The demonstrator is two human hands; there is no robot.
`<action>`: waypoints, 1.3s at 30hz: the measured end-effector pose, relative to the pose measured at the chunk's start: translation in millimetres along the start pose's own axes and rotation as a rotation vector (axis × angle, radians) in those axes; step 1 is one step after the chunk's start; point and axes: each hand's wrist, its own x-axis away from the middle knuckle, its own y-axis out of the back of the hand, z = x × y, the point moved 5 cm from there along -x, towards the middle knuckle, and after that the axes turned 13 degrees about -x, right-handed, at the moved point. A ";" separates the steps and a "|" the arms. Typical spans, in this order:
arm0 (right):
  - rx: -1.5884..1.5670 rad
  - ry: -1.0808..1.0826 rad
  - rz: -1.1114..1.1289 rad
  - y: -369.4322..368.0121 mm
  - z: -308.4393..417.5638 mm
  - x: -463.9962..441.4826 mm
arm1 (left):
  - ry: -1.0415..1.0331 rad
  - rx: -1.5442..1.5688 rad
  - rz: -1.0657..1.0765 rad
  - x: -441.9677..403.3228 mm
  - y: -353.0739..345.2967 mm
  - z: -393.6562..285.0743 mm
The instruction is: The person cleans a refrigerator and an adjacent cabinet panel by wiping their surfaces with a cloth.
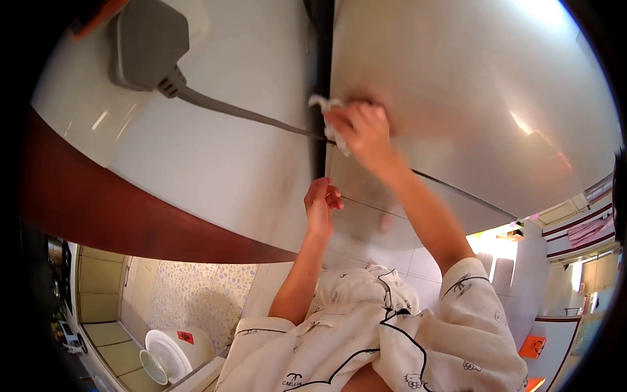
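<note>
Across the bottom of the view, nearest the camera, spreads a cream printed shirt (353, 326) with dark piping, its short sleeves ending above two bare forearms. Beyond it, the left hand (319, 208) is raised beside the lower end of a dark gap (318, 153), fingers loosely bent and slightly apart; whether they touch the edge cannot be told. Farther up, the right hand (366, 134), a little blurred, has its fingers together, clamped on a crumpled white cloth (329, 106), which lies at the gap-side edge of a large glossy panel (457, 98). Left of the gap, a grey plug (150, 46) rests over a pale surface (196, 160) with a dark-red border (150, 209), its flat cord (241, 117) running to the gap. Farther off, at lower left, a white container (196, 346) bearing a red label stands near pebble-patterned flooring (189, 297); at far right hangs pink fabric (588, 232).
</note>
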 end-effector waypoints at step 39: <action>-1.177 -1.290 -0.103 75.2 25.5 41.9 | -0.403 -0.051 0.270 40.1 -67.9 -76.0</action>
